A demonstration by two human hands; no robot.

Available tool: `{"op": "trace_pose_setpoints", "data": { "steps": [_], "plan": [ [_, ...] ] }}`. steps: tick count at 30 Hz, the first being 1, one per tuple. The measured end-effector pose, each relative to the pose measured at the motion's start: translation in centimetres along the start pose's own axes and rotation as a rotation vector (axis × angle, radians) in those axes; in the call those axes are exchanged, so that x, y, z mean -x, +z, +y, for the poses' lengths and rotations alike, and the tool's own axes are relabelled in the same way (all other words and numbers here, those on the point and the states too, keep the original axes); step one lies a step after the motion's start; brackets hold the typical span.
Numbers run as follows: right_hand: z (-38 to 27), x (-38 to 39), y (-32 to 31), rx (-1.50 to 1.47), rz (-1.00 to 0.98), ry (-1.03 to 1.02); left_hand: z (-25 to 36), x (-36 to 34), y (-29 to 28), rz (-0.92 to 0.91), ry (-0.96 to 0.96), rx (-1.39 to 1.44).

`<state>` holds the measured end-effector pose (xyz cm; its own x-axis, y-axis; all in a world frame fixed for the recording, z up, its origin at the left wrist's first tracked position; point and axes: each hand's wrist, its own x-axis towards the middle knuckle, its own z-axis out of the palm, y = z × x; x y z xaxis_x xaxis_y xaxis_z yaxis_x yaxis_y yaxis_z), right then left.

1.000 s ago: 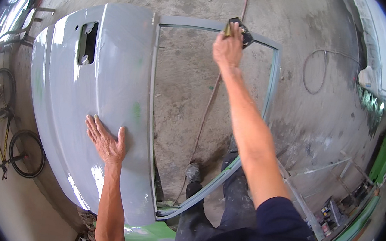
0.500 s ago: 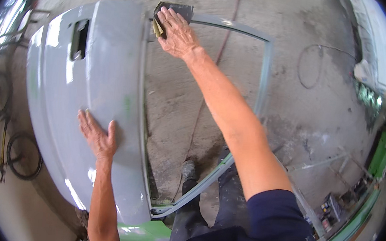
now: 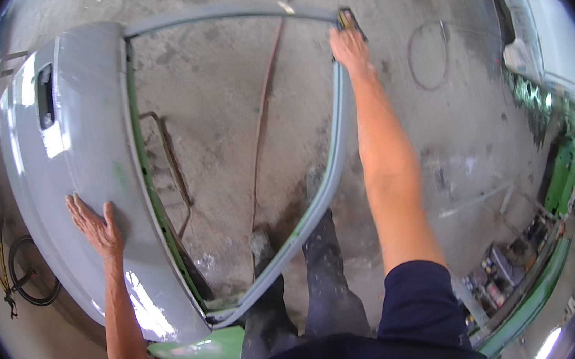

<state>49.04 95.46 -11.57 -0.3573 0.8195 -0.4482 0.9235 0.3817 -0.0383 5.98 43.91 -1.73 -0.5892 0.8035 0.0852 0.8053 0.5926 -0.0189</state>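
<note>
Two hands steady a grey car door (image 3: 89, 153): left hand (image 3: 97, 225) flat and open, right hand (image 3: 347, 47) gripping a sanding block (image 3: 348, 20) that could slip off the narrow window frame (image 3: 330, 163).

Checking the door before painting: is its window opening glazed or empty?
Empty: the concrete floor and a hose show straight through the door's window frame.

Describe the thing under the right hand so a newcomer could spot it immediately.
Start at the big grey car door standing over the concrete floor. Follow its thin window frame to the far upper corner, where the right hand presses a small dark sanding block, the only dark, flat piece on that pale frame.
</note>
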Motion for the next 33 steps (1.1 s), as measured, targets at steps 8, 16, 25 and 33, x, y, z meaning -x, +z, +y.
{"op": "trace_pose_setpoints", "data": {
  "steps": [8,16,25,33],
  "plan": [
    [1.5,15.5,14.2,-0.399,0.382,-0.105,-0.9,0.2,0.6,-0.01,0.02,-0.038],
    [-4.4,40.0,20.1,-0.526,0.204,-0.064,-1.4,-0.1,1.0,-0.011,0.05,-0.055],
    [4.0,9.3,13.1,-0.313,0.413,-0.205,-1.6,0.1,1.0,-0.027,0.024,-0.012],
    [-3.3,29.7,18.5,-0.385,0.166,0.056,-1.5,-0.3,1.2,-0.009,-0.007,-0.027]
  ]
}}
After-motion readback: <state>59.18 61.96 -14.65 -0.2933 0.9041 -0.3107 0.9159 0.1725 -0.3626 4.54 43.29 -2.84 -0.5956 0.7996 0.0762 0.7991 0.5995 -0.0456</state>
